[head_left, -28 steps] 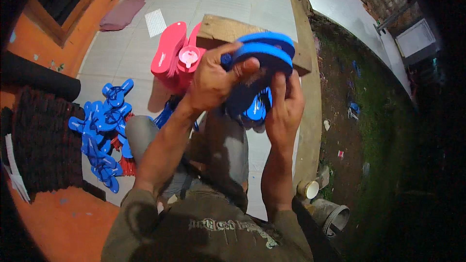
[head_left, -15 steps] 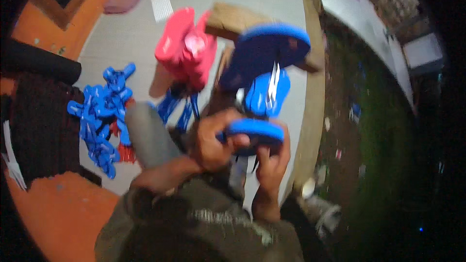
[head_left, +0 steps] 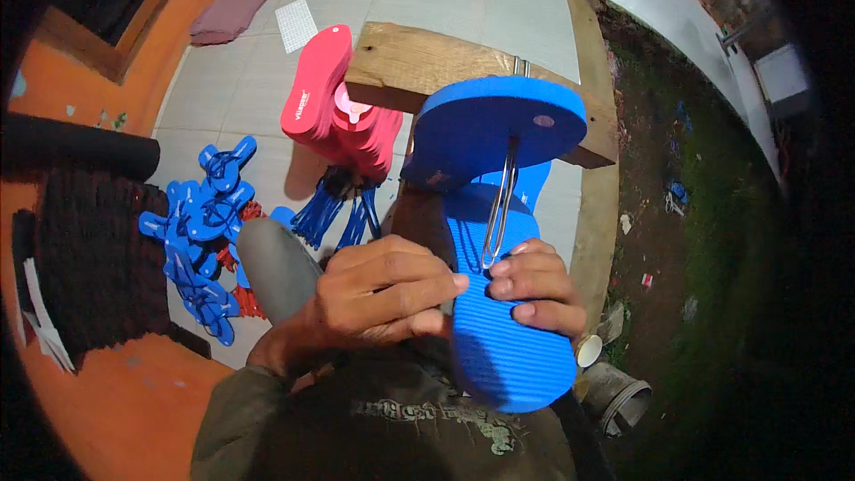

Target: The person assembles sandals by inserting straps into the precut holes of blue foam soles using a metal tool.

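The right hand [head_left: 539, 289] grips the blue ribbed sole [head_left: 515, 363], which lies to its left, long axis running toward the person; the left hand [head_left: 387, 292] curls at the opposite edge, its hold unclear.

We are holding our left hand [head_left: 383, 292], fingers curled, at the left edge of the blue sole [head_left: 512, 361], while our right hand [head_left: 541, 289] is clasping its right side, fingers bent on top.
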A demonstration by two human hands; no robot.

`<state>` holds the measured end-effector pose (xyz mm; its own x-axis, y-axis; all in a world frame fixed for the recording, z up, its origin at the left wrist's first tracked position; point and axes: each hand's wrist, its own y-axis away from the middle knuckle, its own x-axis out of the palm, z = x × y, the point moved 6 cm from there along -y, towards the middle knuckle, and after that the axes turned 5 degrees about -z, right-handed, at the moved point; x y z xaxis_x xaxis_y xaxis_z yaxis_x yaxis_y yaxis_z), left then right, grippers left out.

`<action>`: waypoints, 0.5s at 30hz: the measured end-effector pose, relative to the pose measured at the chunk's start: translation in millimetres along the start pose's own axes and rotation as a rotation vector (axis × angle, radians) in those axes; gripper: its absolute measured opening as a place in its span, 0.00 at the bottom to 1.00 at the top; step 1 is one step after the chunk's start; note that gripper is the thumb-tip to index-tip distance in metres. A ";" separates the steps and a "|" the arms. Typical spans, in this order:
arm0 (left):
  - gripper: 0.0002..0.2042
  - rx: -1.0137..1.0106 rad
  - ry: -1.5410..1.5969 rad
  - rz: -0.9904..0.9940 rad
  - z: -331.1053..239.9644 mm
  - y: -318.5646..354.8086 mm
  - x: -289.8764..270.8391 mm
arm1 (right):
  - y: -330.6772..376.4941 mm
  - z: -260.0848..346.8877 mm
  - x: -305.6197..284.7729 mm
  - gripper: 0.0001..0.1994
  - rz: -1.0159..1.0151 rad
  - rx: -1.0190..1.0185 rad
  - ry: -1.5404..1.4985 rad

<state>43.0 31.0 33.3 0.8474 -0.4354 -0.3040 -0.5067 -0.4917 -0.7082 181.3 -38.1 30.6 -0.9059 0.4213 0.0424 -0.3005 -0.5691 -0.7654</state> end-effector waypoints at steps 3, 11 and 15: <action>0.13 -0.045 -0.015 -0.081 2.9 -5.8 -3.3 | -8.5 -3.7 0.2 0.06 0.082 0.071 0.001; 0.09 -0.161 -0.040 0.030 9.5 -9.0 5.1 | 1.5 -16.5 -7.2 0.08 -0.072 0.218 -0.066; 0.10 -0.235 -0.326 -0.080 31.1 -49.2 11.0 | -6.5 -39.2 -7.6 0.14 -0.427 0.427 0.239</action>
<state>82.3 73.8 45.0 0.8724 -0.1454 -0.4666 -0.4276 -0.6896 -0.5844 201.8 -9.9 10.0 -0.6042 0.7899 0.1049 -0.7562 -0.5269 -0.3879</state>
